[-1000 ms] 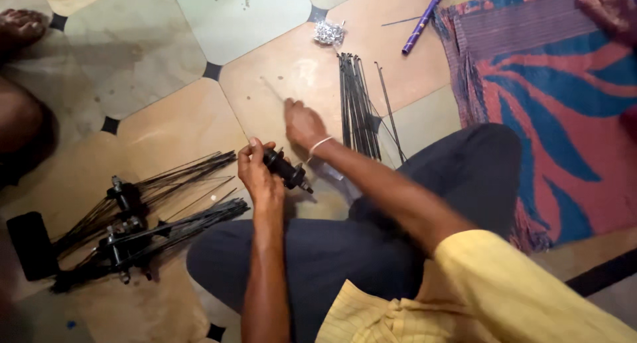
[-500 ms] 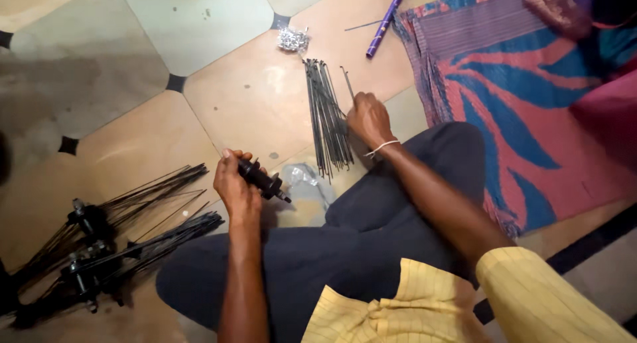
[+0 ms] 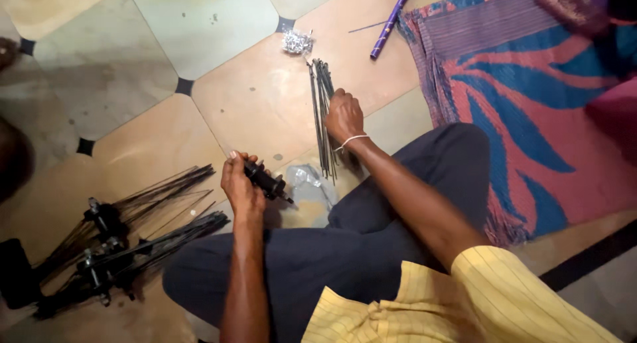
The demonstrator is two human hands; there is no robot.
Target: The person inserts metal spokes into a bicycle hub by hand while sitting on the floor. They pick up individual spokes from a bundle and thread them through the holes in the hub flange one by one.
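Since half a second ago, the right hand has stayed on the bundle of thin dark metal rods while the view has drifted slightly, the hub remaining in the left hand. At nine o'clock, finished assemblies of black hubs with fanned rods lie on the tiled floor. Toward the centre, the left hand is clamped around a small black cylindrical hub, held just above the person's dark trousers. A crumpled clear plastic bag lies just beside it. At twelve o'clock, the right hand rests on the rod bundle, fingers curled, though whether they pinch a single rod cannot be told. Beyond it sits a small heap of silvery bits. At two o'clock lie a purple stick and a striped mat.
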